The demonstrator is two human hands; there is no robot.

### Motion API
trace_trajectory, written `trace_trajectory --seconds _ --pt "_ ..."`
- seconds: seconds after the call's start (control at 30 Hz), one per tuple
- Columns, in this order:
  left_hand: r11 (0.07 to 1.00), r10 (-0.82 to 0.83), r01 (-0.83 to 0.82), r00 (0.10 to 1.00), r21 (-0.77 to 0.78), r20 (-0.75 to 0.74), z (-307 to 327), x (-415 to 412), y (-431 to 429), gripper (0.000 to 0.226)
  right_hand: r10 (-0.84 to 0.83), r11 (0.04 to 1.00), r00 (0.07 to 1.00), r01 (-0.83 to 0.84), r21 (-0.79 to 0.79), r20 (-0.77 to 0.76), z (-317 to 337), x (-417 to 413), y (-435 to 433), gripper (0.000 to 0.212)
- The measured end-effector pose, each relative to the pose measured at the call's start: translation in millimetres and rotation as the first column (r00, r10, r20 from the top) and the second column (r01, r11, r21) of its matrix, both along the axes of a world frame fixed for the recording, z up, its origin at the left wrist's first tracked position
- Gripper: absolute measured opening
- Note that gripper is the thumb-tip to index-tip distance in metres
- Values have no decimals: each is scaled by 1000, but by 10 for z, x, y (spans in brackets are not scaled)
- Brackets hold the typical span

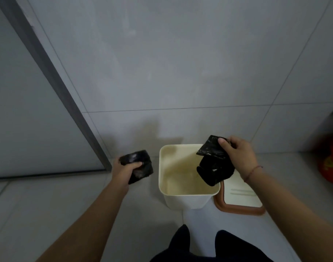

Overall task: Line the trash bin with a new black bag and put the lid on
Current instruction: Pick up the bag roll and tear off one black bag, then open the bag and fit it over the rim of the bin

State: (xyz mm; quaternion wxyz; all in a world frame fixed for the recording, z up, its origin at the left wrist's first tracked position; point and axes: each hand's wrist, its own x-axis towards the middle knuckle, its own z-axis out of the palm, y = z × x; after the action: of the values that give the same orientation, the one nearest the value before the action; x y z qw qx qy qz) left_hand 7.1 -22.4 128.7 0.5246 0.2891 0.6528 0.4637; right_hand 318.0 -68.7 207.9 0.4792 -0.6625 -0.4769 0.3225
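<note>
Nearest, the left hand [127, 168] clenches the bag roll [138, 165]; the right hand [239, 155] pinches a folded bag [215, 163] over the unlined bin [188, 201]. The lid [243, 201] lies right, unplaced.

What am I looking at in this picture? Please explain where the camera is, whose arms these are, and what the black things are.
There is no machine here. The picture comes from one wide camera worn on a person's head, looking forward and down, so the two bare arms reaching in from below belong to that person. The left hand grips a roll of black bags. The right hand holds one black bag, still mostly folded, hanging above the open trash bin. The bin is cream coloured, stands on the tiled floor against the wall, and has no bag in it. Its lid, cream with a brown rim, lies flat on the floor to the right of the bin. Something red is at the right edge; I cannot tell what it is.
</note>
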Motion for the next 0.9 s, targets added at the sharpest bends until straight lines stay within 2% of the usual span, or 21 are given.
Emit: trace_trajectory --seconds 0.07,0.2,0.4,0.57,0.73,0.8,0.83,0.9 --pt "1000 -25 26 985 3 -170 -218 -84 -34 80 15 1000 1000 -15 21 -11 -49 -41 31 32" --pt "992 -101 125 888 25 -448 -700 -136 42 59 92 996 995 -92 2 -44 -259 -170 164 28" --pt "988 -136 148 764 -33 -630 -1410 -39 173 62 237 970 960 -243 -25 -147 -614 -405 446 23" --pt "989 -142 137 721 -61 -678 -2057 -10 227 58 252 959 955 -268 -89 -156 -1017 -452 629 26" --pt "958 -286 211 650 -195 -704 -2305 -64 135 59 226 959 968 -240 -151 -105 -1204 -457 669 27" --pt "915 -399 291 562 -279 -724 -2267 -110 121 64 226 955 966 -246 -165 -129 -1194 -468 671 22" --pt "884 -463 314 488 -346 -739 -2207 -127 110 67 225 951 961 -253 -177 -160 -1167 -475 663 18" --pt "848 -527 294 382 -441 -759 -1972 -130 128 72 226 944 950 -268 -193 -214 -1061 -491 647 12"
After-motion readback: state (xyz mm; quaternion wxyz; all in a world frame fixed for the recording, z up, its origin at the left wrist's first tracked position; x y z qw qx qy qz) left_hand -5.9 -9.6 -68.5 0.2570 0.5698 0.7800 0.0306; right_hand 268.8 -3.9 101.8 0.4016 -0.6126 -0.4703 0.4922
